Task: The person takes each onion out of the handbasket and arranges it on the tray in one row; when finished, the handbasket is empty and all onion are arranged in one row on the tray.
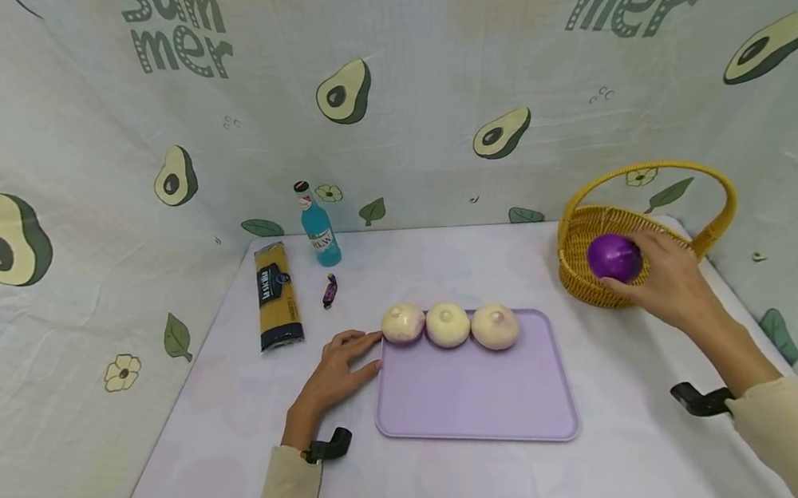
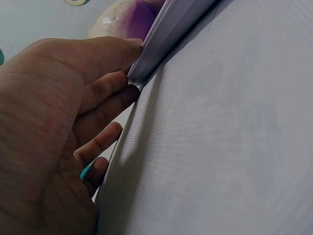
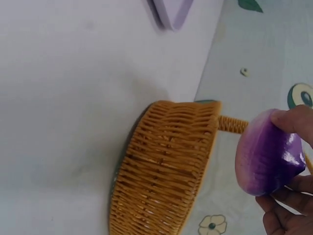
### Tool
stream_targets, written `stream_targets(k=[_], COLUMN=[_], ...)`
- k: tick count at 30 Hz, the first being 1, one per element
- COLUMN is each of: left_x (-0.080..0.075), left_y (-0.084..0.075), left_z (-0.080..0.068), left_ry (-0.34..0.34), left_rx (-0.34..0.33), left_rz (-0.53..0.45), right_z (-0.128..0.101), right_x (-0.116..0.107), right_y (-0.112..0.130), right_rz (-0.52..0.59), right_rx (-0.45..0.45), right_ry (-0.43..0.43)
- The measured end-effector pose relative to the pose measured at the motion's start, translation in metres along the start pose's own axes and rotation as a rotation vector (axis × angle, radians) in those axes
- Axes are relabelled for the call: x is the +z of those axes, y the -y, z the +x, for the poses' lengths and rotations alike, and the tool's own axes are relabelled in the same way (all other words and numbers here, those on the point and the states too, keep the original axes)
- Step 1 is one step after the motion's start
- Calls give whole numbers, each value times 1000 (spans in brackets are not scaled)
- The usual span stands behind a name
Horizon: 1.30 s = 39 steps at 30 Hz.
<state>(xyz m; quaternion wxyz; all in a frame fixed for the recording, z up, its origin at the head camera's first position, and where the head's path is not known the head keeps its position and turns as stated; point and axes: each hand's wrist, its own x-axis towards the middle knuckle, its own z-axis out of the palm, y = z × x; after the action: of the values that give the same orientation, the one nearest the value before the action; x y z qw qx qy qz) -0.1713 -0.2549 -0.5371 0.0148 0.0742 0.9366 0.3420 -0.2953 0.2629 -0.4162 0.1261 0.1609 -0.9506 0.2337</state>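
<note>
Three pale onions (image 1: 447, 325) are already lined up along the 12 o'clock edge of the lilac tray (image 1: 478, 401), while a fourth, a purple onion (image 1: 614, 257), is held in the curled fingers of the right hand (image 1: 663, 278) at the rim of the yellow wicker basket (image 1: 586, 287), out at about 2 o'clock from the tray. The left hand (image 1: 340, 368) is laid flat with relaxed fingers against the tray's 9 o'clock edge, so the tray is steadied. The step is judged best done if the purple onion is lifted clear of the basket rim and handle, kept firmly wrapped, and set down gently at the 3 o'clock end of the row so the round onions are not knocked rolling.
</note>
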Motion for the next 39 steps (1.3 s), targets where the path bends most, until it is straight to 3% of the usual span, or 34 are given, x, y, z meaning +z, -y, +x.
stream_targets(k=[16,39], left_x=[-1,1], left_y=[-2,0], left_z=[1,2], left_ry=[-12,-5], left_rx=[-9,25], left_rz=[-2,15], right_z=[-25,-45], right_x=[13,57], right_y=[21,41], right_rz=[49,68], right_rx=[-115,-204], right_ry=[-41,18])
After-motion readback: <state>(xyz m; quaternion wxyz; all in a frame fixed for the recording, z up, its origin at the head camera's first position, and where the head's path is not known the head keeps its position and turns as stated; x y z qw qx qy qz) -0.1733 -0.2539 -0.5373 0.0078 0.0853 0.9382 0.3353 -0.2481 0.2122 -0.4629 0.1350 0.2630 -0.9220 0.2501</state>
